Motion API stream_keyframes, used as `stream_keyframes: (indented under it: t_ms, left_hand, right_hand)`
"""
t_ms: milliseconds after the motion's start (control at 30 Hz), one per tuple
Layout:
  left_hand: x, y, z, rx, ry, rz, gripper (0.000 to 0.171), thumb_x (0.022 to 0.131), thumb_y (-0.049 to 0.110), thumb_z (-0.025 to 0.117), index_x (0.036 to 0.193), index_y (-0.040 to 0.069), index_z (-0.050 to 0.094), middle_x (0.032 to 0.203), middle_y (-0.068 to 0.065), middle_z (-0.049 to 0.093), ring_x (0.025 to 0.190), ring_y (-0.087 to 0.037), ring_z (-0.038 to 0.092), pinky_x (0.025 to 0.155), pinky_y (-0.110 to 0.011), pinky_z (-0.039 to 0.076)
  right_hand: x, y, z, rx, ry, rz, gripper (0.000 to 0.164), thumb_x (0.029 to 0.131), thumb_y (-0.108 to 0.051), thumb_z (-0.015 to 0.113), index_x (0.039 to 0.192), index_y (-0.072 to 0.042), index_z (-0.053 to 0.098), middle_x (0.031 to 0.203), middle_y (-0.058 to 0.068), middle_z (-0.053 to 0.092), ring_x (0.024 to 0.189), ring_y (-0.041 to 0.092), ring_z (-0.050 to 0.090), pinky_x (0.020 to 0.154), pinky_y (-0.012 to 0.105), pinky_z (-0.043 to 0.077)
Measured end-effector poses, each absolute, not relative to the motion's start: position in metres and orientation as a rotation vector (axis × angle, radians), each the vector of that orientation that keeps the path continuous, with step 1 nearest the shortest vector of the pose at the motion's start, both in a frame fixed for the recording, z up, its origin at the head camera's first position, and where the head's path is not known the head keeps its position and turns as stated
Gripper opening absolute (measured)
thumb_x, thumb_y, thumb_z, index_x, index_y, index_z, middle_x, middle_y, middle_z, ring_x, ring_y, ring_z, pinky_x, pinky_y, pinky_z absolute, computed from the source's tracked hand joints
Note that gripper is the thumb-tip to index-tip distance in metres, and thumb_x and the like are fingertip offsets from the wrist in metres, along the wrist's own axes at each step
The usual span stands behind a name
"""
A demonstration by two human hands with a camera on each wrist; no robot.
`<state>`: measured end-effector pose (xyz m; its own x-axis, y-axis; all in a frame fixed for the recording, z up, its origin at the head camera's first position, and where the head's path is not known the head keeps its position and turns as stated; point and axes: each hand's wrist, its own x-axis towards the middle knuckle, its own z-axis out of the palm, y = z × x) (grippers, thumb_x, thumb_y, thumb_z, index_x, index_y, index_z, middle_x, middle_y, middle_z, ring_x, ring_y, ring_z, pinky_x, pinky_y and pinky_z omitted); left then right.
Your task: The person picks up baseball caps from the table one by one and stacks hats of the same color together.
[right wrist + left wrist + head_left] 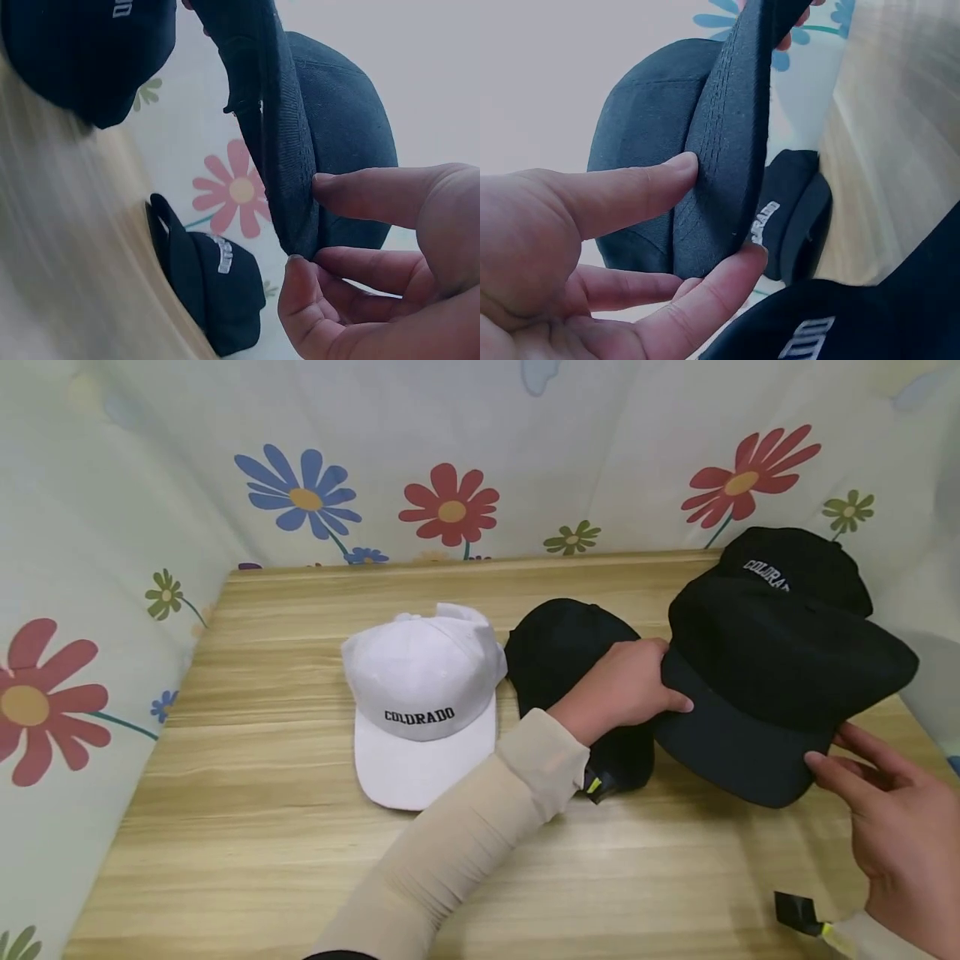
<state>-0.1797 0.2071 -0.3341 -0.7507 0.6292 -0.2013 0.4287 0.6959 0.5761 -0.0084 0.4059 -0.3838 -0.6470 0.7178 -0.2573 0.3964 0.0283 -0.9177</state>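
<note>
- Beige sleeve, cut off in head view; held black cap overlaps lettered cap, part-hiding its wording.
- Left wrist view: left hand clamps stitched brim.
- Right wrist view: right hand pinches brim's other side; crown partly hidden.

I see open surface left of the white cap, front to back. Strip behind that cap is passable up to the flowered backdrop. White cap and lower black cap sit nearly edge to edge, so I can't fit between. Left sleeve cuts diagonally across front middle; right of it, bare patch over to the right grip. Held black cap blocks my front approach to the rear black cap.
</note>
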Motion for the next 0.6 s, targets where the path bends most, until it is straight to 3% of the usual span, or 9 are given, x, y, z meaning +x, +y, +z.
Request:
stream_keyframes:
  t_ms: [133,200,333,400,500,600]
  left_hand:
    - [-0.181,0.191,-0.331,0.824,2.525,0.754,0.063,0.082,0.046,0.073,0.135,0.019,0.054,0.126,0.01,0.062,0.111,-0.006,0.057,0.094,-0.017,0.045]
    - [-0.183,0.181,-0.33,0.811,2.526,0.773,0.067,0.083,0.046,0.073,0.139,0.018,0.05,0.132,0.01,0.059,0.12,-0.008,0.055,0.099,-0.019,0.044]
    - [-0.186,0.165,-0.329,0.757,2.532,0.815,0.074,0.083,0.045,0.073,0.145,0.018,0.044,0.14,0.009,0.054,0.132,-0.013,0.048,0.105,-0.023,0.041]
    - [-0.187,0.157,-0.329,0.727,2.532,0.849,0.076,0.082,0.045,0.074,0.146,0.019,0.043,0.13,0.008,0.061,0.124,-0.012,0.052,0.101,-0.023,0.045]
    - [-0.187,0.149,-0.329,0.687,2.494,0.918,0.078,0.081,0.044,0.076,0.146,0.019,0.04,0.099,0.005,0.07,0.094,-0.009,0.064,0.086,-0.021,0.05]
    - [-0.188,0.141,-0.33,0.656,2.446,0.993,0.079,0.081,0.041,0.077,0.147,0.019,0.038,0.075,0.004,0.066,0.064,-0.009,0.064,0.071,-0.02,0.05]
  right_hand:
    - [-0.018,0.399,-0.377,-1.15,-2.142,1.554,0.066,0.085,-0.022,0.073,0.145,-0.024,0.045,0.097,-0.025,0.05,0.066,-0.003,0.049,0.046,0.018,0.031]
    - [-0.023,0.396,-0.375,-1.133,-2.229,1.475,0.067,0.085,-0.025,0.074,0.145,-0.024,0.045,0.099,-0.028,0.049,0.08,-0.007,0.049,0.054,0.011,0.035]
    - [-0.033,0.39,-0.371,-1.078,-2.378,1.361,0.067,0.084,-0.033,0.074,0.144,-0.026,0.045,0.11,-0.028,0.051,0.084,-0.011,0.049,0.059,0.007,0.037]
    - [-0.037,0.388,-0.37,-1.055,-2.429,1.331,0.067,0.085,-0.037,0.073,0.145,-0.028,0.044,0.123,-0.026,0.052,0.084,-0.014,0.048,0.06,0.007,0.037]
    - [-0.041,0.385,-0.367,-1.032,-2.48,1.313,0.068,0.085,-0.04,0.072,0.145,-0.03,0.043,0.134,-0.024,0.049,0.085,-0.016,0.047,0.061,0.007,0.038]
    - [-0.043,0.382,-0.365,-0.969,-2.532,1.299,0.069,0.085,-0.043,0.071,0.146,-0.03,0.042,0.136,-0.024,0.048,0.086,-0.017,0.047,0.06,0.01,0.037]
